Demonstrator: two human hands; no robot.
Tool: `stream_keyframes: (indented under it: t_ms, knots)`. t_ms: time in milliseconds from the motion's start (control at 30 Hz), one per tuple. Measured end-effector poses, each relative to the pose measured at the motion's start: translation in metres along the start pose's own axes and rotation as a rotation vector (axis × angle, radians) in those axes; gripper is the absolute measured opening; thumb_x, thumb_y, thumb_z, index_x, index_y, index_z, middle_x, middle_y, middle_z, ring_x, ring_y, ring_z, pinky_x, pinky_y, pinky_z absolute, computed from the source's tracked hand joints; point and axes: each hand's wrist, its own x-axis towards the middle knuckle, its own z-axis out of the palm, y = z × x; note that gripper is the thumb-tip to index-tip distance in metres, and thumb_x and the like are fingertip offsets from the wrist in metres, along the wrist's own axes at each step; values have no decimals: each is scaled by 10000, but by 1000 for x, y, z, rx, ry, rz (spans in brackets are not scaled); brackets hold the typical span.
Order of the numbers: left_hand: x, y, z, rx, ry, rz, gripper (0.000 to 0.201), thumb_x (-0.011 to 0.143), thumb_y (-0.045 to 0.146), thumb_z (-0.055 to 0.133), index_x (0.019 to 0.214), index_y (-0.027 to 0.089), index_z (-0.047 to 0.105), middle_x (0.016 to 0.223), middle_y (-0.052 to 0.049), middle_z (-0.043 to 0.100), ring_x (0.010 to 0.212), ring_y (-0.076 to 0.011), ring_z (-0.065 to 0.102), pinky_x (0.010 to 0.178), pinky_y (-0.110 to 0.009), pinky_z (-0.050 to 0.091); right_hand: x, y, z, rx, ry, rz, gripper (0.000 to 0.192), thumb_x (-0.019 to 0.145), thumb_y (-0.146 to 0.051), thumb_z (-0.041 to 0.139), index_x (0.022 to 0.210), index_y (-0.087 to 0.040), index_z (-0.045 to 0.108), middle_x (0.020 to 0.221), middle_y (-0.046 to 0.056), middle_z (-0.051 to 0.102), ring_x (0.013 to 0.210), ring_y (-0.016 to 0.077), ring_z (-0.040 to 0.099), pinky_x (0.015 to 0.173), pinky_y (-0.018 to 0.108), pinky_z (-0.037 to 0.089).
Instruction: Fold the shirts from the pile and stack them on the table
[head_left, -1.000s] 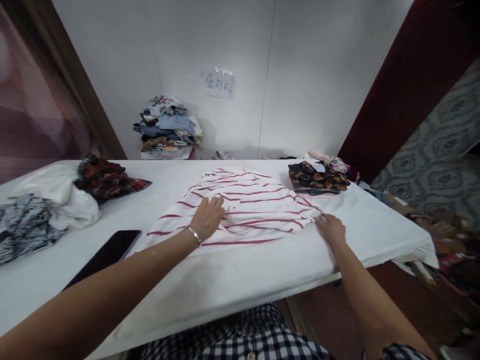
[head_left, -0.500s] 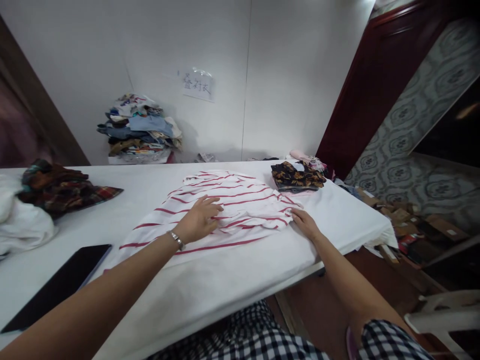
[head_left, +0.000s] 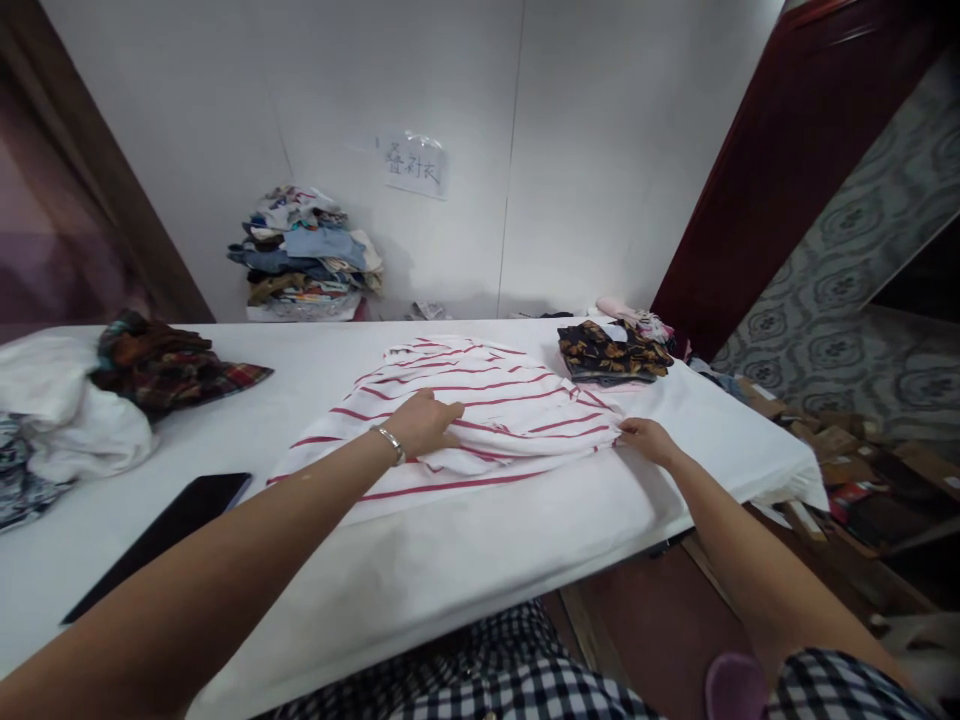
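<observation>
Left hand (head_left: 426, 424) lies flat, fingers spread, on the striped shirt (head_left: 495, 400) at frame centre. Right hand (head_left: 646, 438) pinches the shirt's right edge.

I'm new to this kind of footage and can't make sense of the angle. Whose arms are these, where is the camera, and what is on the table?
The camera sits on a person's head and looks forward and down, so the two bare arms are that person's own. The left hand lies flat on a red-striped white shirt spread on the white table. The right hand pinches that shirt's right edge. Also on the table: a dark phone at the near left, crumpled clothes at far left, and a folded dark patterned garment behind the shirt. A clothes pile stands against the wall.
</observation>
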Motion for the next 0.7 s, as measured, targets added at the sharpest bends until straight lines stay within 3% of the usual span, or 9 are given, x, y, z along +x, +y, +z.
stream_keyframes:
  t_ms: [67,133,233,333,400,500,600,700]
  knots:
    - [1,-9,1,116,-49,-44,88,779,214,540,821,174,606,693,-64,666,693,-217,607,772,-368,391,-4,0,6,-6,8,9,167,657,-304,557,705,-209,685,709,20,690,687,195,599,668,279,425]
    - [0,-18,-7,191,-26,-127,167,765,80,456,751,163,601,730,-85,684,680,-211,614,771,-380,377,-8,1,12,-7,25,10,185,669,-336,553,718,-210,677,728,26,689,712,199,600,680,281,426]
    - [-9,-29,-28,239,189,-241,221,760,44,405,735,146,598,766,-127,674,717,-239,614,748,-404,377,-13,6,21,8,88,7,217,678,-380,545,732,-204,660,737,34,674,721,203,592,693,295,430]
    - [-31,-32,-36,243,469,-246,188,770,84,428,768,154,603,826,-133,645,848,-271,595,838,-464,374,-18,15,28,34,189,5,237,671,-401,542,750,-203,645,747,38,654,720,208,580,711,320,441]
    - [-53,-32,-21,213,519,-158,204,752,63,431,769,172,602,888,-115,635,951,-269,570,942,-494,340,-22,19,33,60,214,-17,233,668,-384,538,775,-209,646,806,46,660,755,213,584,745,334,451]
    - [-89,-32,24,122,414,-13,259,747,24,396,747,191,594,899,-83,633,948,-232,568,1014,-493,317,-25,21,38,101,194,-63,206,669,-329,523,793,-222,648,908,57,671,846,221,597,813,347,458]
    - [-116,-34,64,46,297,-15,280,792,20,359,757,192,577,802,-53,615,772,-189,575,911,-427,411,-25,21,37,82,177,-93,239,659,-272,503,835,-224,657,948,63,672,903,230,601,863,366,454]
    - [-127,-35,72,60,273,-91,269,834,44,342,752,180,559,750,-54,592,700,-192,558,751,-366,446,-22,18,33,25,147,-160,284,647,-230,484,864,-220,668,942,67,674,928,240,594,885,379,444]
